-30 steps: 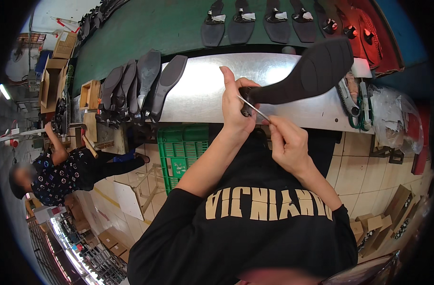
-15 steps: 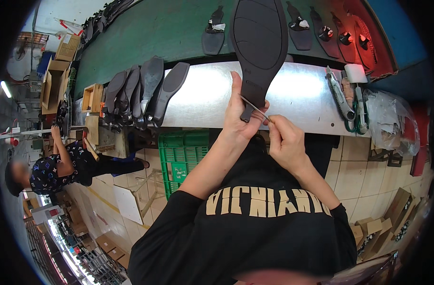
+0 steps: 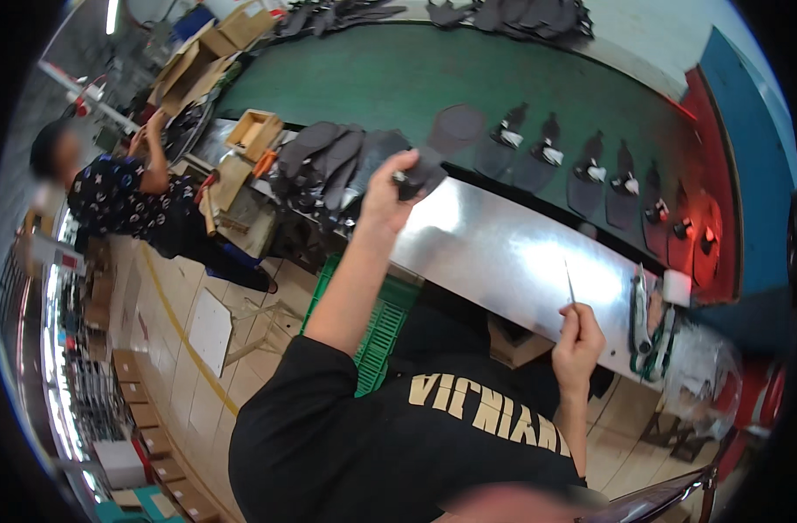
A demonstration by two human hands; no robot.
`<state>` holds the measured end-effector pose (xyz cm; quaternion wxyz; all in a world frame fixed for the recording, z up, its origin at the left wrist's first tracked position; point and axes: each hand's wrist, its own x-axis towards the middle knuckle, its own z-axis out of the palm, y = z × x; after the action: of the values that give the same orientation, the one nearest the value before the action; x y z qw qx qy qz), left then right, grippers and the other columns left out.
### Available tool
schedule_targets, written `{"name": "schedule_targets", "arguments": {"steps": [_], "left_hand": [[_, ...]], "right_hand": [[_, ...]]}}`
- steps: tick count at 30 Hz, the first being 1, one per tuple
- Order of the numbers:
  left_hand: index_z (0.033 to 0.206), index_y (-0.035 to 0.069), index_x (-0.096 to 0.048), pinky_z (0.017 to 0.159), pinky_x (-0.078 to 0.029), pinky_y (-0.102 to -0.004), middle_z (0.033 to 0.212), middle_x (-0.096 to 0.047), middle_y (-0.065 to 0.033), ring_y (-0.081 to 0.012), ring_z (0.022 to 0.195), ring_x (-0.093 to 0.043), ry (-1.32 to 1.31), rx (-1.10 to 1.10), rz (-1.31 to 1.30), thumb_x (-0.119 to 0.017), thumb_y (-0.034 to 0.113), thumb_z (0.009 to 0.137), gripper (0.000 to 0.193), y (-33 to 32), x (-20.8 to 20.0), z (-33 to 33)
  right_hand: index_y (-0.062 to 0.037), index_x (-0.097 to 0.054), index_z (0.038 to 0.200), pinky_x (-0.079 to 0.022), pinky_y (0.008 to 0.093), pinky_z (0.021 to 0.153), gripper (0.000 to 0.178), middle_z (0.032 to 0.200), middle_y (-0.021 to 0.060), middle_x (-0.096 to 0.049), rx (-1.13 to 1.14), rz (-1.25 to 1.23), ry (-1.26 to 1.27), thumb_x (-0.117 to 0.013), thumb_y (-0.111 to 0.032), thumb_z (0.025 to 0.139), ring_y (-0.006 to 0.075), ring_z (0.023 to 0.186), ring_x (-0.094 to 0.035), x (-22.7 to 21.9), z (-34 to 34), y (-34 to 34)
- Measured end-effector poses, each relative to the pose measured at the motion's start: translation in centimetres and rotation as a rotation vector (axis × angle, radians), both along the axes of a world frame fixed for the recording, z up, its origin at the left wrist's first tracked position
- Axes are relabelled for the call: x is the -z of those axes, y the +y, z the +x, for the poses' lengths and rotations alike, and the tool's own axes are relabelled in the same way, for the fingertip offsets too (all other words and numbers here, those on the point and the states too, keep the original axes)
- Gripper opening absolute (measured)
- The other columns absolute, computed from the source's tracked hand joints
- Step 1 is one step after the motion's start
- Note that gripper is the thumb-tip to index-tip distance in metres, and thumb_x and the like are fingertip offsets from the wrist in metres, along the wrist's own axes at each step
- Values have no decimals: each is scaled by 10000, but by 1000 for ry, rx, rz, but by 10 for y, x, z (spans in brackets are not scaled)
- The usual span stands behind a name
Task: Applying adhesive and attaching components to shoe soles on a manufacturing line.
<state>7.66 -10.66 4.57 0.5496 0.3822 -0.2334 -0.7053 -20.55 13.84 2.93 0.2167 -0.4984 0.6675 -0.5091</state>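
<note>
"What do the hands grasp?"
"The left hand [image 3: 385,202] grips a dark sole [image 3: 426,172] over the left part of the metal bench [image 3: 512,279], near the piled soles [image 3: 322,166]; the right hand [image 3: 579,343] pinches a slim pointed tool [image 3: 570,283]."
"Why pinch it low?"
"Probably to leave the tip free (it points to the far side)."
"Pose?"
"Left arm reaching far, right hand upright at the near edge."

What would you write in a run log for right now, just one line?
left hand: holds dark shoe sole | right hand: holds thin pointed tool | green surface: row of sandals
</note>
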Motion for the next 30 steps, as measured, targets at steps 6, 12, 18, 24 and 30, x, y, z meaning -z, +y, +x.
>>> {"name": "schedule_targets", "arguments": {"steps": [6,12,18,24,30], "left_hand": [[933,26,-727,803,-473,-252,885,-707,-44,-133,848,-640,-713,-379,-418,-745,82,786,159,-58,-58,152],[826,54,-759,637,-506,-361,643,-670,-120,-224,630,-667,-1976,-271,14,-692,321,769,281,-89,-57,331],[930,54,-753,669,-523,-328,875,-712,-108,-229,745,-689,-1640,-870,-781,-720,220,832,195,-100,-80,141],[1247,69,-641,966,-474,-366,1245,-640,-167,-302,1156,-607,-1316,16,-930,-738,321,805,518,-149,26,-83],[1110,15,-693,1013,-438,-361,1306,-607,-175,-307,1225,-577,-1318,285,-788,-709,275,860,361,-181,118,-117]], "right_hand": [[14,-597,909,-338,228,534,131,672,5,-502,-23,62,-23,-493,-37,968,67,587,-426,16,-22,-3],[29,-641,1073,-409,259,634,182,830,60,-548,97,13,125,-521,-37,954,132,711,-507,23,-50,-21],[-9,-649,1140,-470,412,798,301,936,162,-565,301,153,618,-599,-19,844,347,888,-573,46,-114,-7],[-74,-640,1181,-463,431,816,384,963,142,-569,335,240,610,-646,-28,799,341,934,-561,39,-104,-7],[-117,-630,1212,-467,448,785,418,936,127,-545,312,212,574,-651,-66,798,325,907,-553,46,-101,-3]]}}
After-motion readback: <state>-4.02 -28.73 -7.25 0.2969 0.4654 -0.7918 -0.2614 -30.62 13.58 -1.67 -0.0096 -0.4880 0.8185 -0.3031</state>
